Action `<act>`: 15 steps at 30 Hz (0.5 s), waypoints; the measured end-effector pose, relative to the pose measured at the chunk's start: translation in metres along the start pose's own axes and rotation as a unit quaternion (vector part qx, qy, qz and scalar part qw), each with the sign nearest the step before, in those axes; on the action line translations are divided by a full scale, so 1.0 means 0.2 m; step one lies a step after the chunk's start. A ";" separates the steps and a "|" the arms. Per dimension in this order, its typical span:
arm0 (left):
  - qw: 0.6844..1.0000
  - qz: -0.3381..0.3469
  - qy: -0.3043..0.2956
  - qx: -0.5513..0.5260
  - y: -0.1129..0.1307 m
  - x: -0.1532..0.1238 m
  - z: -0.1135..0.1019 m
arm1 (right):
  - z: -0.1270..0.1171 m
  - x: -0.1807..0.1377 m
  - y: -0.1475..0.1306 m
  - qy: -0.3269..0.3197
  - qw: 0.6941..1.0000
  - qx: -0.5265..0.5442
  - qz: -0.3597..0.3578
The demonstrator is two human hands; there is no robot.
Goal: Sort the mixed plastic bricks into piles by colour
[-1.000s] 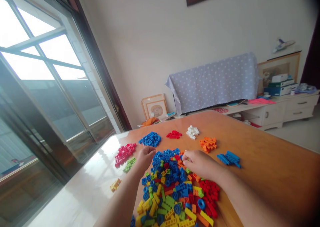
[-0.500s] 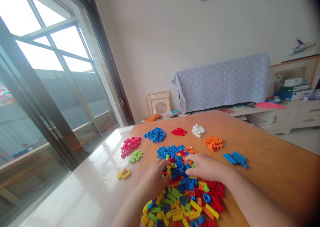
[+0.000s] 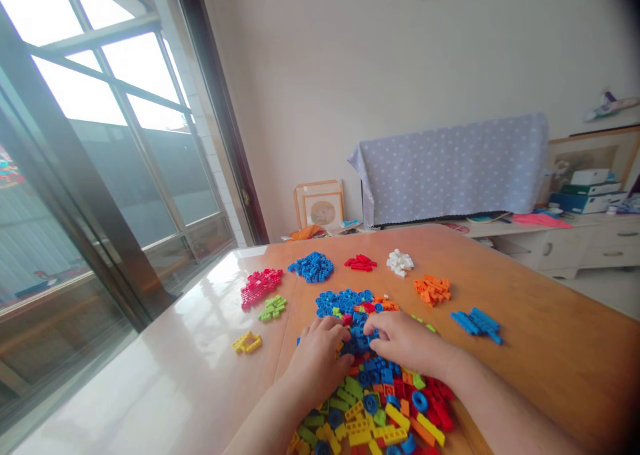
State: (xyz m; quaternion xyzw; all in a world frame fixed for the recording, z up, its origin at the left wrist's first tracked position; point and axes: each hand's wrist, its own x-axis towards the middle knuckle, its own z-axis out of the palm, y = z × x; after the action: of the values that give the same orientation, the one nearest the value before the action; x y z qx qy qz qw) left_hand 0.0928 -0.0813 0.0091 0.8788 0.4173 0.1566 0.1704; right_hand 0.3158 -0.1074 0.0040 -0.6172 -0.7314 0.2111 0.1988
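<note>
A big mixed pile of small plastic bricks [image 3: 373,401] in blue, red, yellow, green and orange lies on the wooden table [image 3: 550,368] in front of me. My left hand [image 3: 320,358] rests on the pile's left side with its fingers curled down into the bricks. My right hand [image 3: 405,341] lies on the pile's right side, fingertips bent onto blue bricks at the middle. The two hands nearly touch. I cannot make out what, if anything, either holds.
Sorted little heaps ring the pile: pink [image 3: 260,285], green [image 3: 273,307], yellow [image 3: 247,342], blue round [image 3: 311,267], red [image 3: 361,263], white [image 3: 399,262], orange [image 3: 432,288], long blue [image 3: 477,324]. A large window [image 3: 100,141] is at left. A cloth-covered object [image 3: 450,168] and cabinet [image 3: 575,241] stand behind.
My left hand came in from the pile's far left edge onto the pile, close to my right hand. The right hand drew slightly nearer to me. The view swung left.
</note>
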 end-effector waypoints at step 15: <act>0.998 0.030 0.043 -0.041 -0.02 -0.01 -0.03 | 0.02 0.01 0.02 -0.009 0.999 0.035 -0.035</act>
State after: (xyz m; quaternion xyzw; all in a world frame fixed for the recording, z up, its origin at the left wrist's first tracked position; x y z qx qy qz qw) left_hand 0.0870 -0.0801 0.0119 0.8756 0.3907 0.2164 0.1837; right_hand 0.3170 -0.1057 -0.0026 -0.5817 -0.7468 0.2351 0.2208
